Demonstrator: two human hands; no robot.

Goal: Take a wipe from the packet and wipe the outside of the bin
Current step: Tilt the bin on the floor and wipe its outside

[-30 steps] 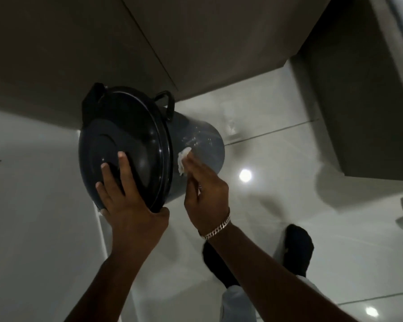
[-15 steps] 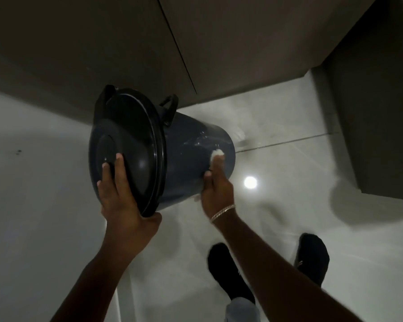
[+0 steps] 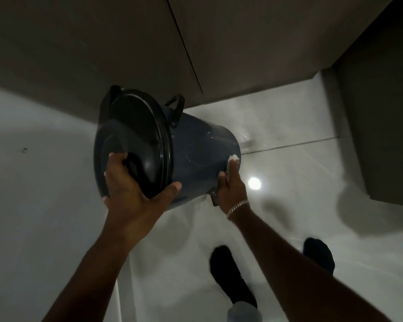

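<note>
A dark blue-grey bin [image 3: 200,149] with a black lid [image 3: 137,140] and black side handles is tilted, lid facing me, above the glossy floor. My left hand [image 3: 130,191] grips the lid's lower rim, thumb under the edge and fingers on the lid face. My right hand [image 3: 230,182] presses a small white wipe [image 3: 233,158] against the bin's side close to its base. Only the wipe's tip shows past my fingertips. The packet is not in view.
Dark cabinet fronts [image 3: 126,43] stand behind the bin, and another dark unit [image 3: 386,126] is at the right. Glossy white floor tiles [image 3: 300,205] reflect a ceiling light. My two black shoes [image 3: 233,275] are below. A pale surface [image 3: 33,205] fills the left.
My right hand slid the wipe along the bin's side from near the lid rim toward the base. My left hand shifted its grip lower on the lid, and the bin tilted further.
</note>
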